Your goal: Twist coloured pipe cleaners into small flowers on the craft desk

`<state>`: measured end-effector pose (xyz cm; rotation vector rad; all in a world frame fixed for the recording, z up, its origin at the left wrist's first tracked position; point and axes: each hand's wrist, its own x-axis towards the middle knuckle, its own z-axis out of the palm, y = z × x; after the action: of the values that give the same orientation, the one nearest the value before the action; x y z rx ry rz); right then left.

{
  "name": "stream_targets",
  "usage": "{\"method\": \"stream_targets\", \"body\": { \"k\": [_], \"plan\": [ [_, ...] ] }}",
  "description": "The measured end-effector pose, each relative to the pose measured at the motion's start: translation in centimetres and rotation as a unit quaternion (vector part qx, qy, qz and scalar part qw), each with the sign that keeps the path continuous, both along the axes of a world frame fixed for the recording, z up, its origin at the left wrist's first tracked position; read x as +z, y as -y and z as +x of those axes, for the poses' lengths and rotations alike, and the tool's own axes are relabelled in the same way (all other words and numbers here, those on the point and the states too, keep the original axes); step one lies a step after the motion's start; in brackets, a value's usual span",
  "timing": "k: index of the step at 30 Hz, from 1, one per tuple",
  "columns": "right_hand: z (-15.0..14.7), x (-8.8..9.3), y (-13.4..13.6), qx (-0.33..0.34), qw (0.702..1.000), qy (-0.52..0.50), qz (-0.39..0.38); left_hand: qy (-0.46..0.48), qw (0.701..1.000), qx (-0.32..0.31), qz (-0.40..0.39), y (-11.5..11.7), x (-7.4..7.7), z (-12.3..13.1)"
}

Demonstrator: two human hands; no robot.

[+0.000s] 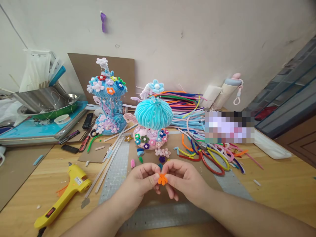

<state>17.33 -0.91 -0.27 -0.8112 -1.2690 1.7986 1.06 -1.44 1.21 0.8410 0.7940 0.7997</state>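
Between the fingertips of both hands is a small orange pipe-cleaner flower (162,179), its looped petals fanned downward. My left hand (145,177) pinches one side of it between thumb and fingers. From the other side my right hand (184,177) grips it the same way. Just beyond my hands stands a blue pipe-cleaner jellyfish (153,113) on a round pink base (145,141) trimmed with small flowers. Pale pink flowers (163,152) and a few small coloured pieces lie between it and my fingers.
A yellow glue gun (74,181) lies at left. Red-handled scissors (209,164) rest among loose pipe cleaners at right. A second decorated jellyfish (107,95) stands behind left, near a metal bowl (44,98). The cutting mat (170,215) is under my hands; a bottle (228,90) stands back right.
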Motion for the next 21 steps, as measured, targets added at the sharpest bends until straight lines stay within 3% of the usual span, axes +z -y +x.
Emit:
{"method": "stream_targets", "body": {
  "k": [9,16,21],
  "plan": [
    [0.3,0.1,0.6,-0.023,0.991,0.059,0.122,-0.027,0.994,0.01,0.107,-0.1,0.1,-0.1],
    [0.8,0.5,0.2,0.03,0.992,0.042,0.118,-0.012,0.998,-0.018,0.061,-0.5,0.1,-0.2],
    [1.4,0.8,-0.8,0.11,0.991,0.058,0.042,-0.022,0.998,-0.054,0.033,-0.7,0.5,-0.3]
  ]
}}
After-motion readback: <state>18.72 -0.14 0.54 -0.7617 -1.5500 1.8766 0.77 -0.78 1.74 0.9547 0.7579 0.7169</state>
